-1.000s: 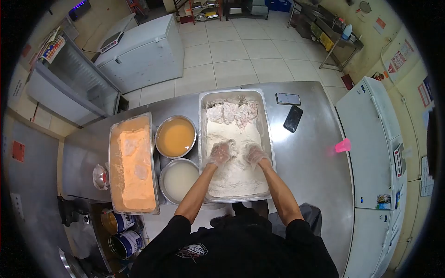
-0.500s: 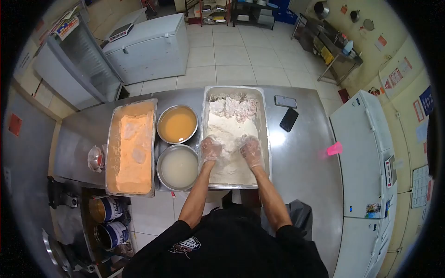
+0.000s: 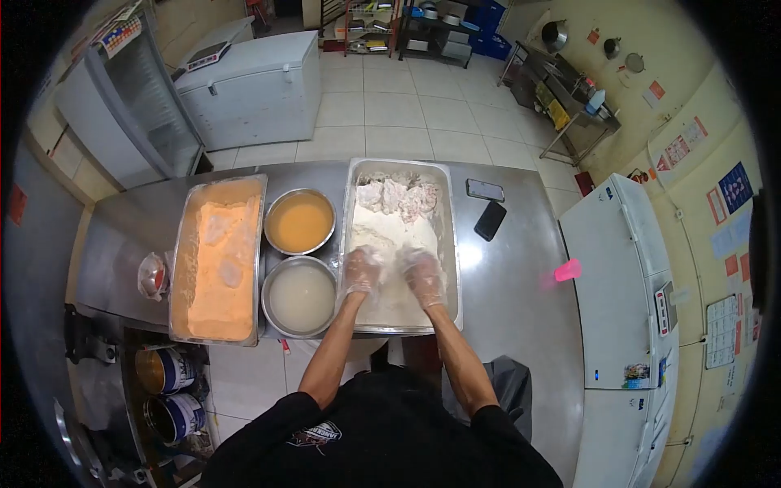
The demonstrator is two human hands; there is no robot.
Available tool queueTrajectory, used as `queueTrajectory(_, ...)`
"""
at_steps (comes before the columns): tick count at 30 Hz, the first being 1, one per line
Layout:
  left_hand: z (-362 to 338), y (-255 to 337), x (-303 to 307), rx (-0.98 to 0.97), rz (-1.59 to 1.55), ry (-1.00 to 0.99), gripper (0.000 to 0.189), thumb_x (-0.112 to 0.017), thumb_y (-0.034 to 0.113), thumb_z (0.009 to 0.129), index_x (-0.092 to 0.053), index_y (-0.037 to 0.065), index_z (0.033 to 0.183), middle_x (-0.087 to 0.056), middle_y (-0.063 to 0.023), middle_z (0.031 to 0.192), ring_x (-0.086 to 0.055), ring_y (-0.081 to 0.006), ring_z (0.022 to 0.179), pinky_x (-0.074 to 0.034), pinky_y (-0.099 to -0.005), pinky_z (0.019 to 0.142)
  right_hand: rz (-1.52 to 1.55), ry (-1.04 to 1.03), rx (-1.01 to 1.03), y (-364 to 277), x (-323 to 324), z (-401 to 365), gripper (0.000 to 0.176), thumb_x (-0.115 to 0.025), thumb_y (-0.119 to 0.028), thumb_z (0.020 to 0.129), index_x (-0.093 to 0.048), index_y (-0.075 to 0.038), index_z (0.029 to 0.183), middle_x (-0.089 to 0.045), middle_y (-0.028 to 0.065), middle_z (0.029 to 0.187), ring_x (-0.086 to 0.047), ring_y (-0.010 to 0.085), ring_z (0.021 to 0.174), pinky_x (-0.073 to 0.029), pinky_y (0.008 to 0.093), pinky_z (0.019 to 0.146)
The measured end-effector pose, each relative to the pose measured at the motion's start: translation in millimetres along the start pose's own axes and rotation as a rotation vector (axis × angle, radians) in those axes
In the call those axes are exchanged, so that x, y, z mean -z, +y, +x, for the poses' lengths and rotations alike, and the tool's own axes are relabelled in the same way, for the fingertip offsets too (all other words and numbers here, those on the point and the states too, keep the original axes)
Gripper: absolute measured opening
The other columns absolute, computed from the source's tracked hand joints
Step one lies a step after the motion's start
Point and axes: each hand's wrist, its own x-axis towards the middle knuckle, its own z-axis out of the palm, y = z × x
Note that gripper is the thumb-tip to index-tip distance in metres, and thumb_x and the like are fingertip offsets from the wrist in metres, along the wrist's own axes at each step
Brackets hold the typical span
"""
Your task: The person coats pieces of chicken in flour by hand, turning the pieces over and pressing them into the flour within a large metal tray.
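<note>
Both my hands wear clear plastic gloves and are down in the white flour (image 3: 390,230) in a long metal tray (image 3: 455,244). My left hand (image 3: 362,270) presses into it near the tray's left wall. To its right, my right hand (image 3: 422,277) is in the same flour, a short gap away. The fingers of both hands are sunk in flour and blurred, so whether they grip anything is hidden. Lumpy, flour-coated pale pink pieces (image 3: 399,198), which look like raw meat, lie heaped at the tray's far end.
Left of the tray stand a bowl of orange liquid (image 3: 300,222) and a bowl of cloudy liquid (image 3: 302,297). Beyond them is a tray of orange powder (image 3: 221,305). Two phones (image 3: 490,220) and a pink cup (image 3: 567,270) are on the right of the steel table (image 3: 521,301).
My hands have come closer together, the right one shifting inward, and the flour between them is disturbed. The whole view has shifted slightly, with the table appearing further left.
</note>
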Motion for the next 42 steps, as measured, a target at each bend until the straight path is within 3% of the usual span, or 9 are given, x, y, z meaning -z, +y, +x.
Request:
queueTrajectory(3,6,0,-4,-0.102,-0.019,-0.139,0.022,-0.051,0.017,0.053,-0.049,0.004,0.071,-0.049,-0.0136,0.068,-0.046,-0.0262,0.070,-0.037,-0.0329,0.064,-0.385,-0.011,0.384,16,-12,4,0.019,-0.049,-0.013,0.059,-0.048,-0.005,0.076,-0.048,0.0114,0.069,-0.044,0.0254,0.066,-0.035,0.0326,0.059)
queueTrajectory(5,13,9,14,-0.007,0.001,-0.092,0.022,-0.050,0.018,0.054,-0.048,0.004,0.072,-0.048,-0.0143,0.070,-0.046,-0.0266,0.071,-0.037,-0.0331,0.065,-0.391,-0.269,-0.067,23,-12,26,0.017,-0.047,-0.011,0.060,-0.047,-0.004,0.076,-0.044,0.0136,0.079,-0.039,0.0267,0.079,-0.032,0.0326,0.068)
queueTrajectory(16,132,12,-111,-0.463,0.116,-0.023,0.023,-0.052,0.012,0.052,-0.048,0.000,0.072,-0.046,-0.0182,0.064,-0.047,-0.0278,0.063,-0.037,-0.0343,0.056,-0.522,-0.149,0.126,75,7,126,0.026,-0.043,-0.009,0.062,-0.043,-0.002,0.087,-0.041,0.0159,0.092,-0.035,0.0291,0.090,-0.027,0.0334,0.079)
queueTrajectory(26,55,-108,-113,0.015,0.342,-0.914,0.056,-0.037,0.043,0.065,-0.033,0.003,0.103,-0.035,-0.0176,0.104,-0.034,-0.0292,0.095,-0.025,-0.0324,0.081,-0.568,-0.844,0.004,162,-26,51,0.030,-0.046,-0.026,0.063,-0.046,-0.004,0.084,-0.047,0.0148,0.079,-0.045,0.0247,0.078,-0.035,0.0313,0.068)
queueTrajectory(28,33,-101,-106,-0.170,0.396,-0.659,0.044,-0.043,0.035,0.060,-0.043,0.001,0.087,-0.044,-0.0179,0.089,-0.043,-0.0269,0.083,-0.033,-0.0332,0.071,-0.459,-0.774,0.057,119,-23,41,0.029,-0.046,-0.023,0.064,-0.046,-0.003,0.084,-0.048,0.0146,0.077,-0.046,0.0233,0.074,-0.038,0.0300,0.062)
queueTrajectory(32,56,-74,-81,-0.257,0.599,-1.109,0.036,-0.041,0.029,0.063,-0.048,0.003,0.087,-0.047,-0.0160,0.089,-0.045,-0.0290,0.081,-0.035,-0.0320,0.071,-0.542,-0.661,0.516,69,-8,37,0.028,-0.046,-0.021,0.064,-0.046,-0.001,0.083,-0.050,0.0142,0.072,-0.048,0.0213,0.067,-0.041,0.0278,0.052)
queueTrajectory(35,55,-133,-107,-0.528,0.509,-0.901,0.027,-0.040,0.024,0.062,-0.052,0.004,0.077,-0.051,-0.0139,0.079,-0.049,-0.0267,0.069,-0.039,-0.0326,0.061,-0.881,-0.879,0.942,116,-15,37,0.030,-0.043,-0.029,0.065,-0.049,-0.001,0.077,-0.050,0.0142,0.067,-0.048,0.0226,0.062,-0.040,0.0287,0.053)
queueTrajectory(37,36,-175,-127,-0.427,0.510,-0.771,0.022,-0.040,0.018,0.063,-0.051,0.004,0.077,-0.050,-0.0152,0.081,-0.047,-0.0268,0.076,-0.037,-0.0326,0.066,-0.606,-1.332,0.222,152,-49,18,0.038,-0.037,-0.035,0.067,-0.053,-0.001,0.066,-0.051,0.0150,0.064,-0.048,0.0250,0.061,-0.038,0.0314,0.059)
queueTrajectory(42,44,-101,-79,-0.186,0.471,-0.821,0.025,-0.042,0.013,0.062,-0.049,0.004,0.083,-0.047,-0.0147,0.088,-0.045,-0.0257,0.083,-0.035,-0.0316,0.071,-0.470,-1.018,-0.056,136,-60,16,0.034,-0.045,-0.035,0.063,-0.050,-0.002,0.070,-0.051,0.0099,0.068,-0.047,0.0221,0.059,-0.038,0.0286,0.055)
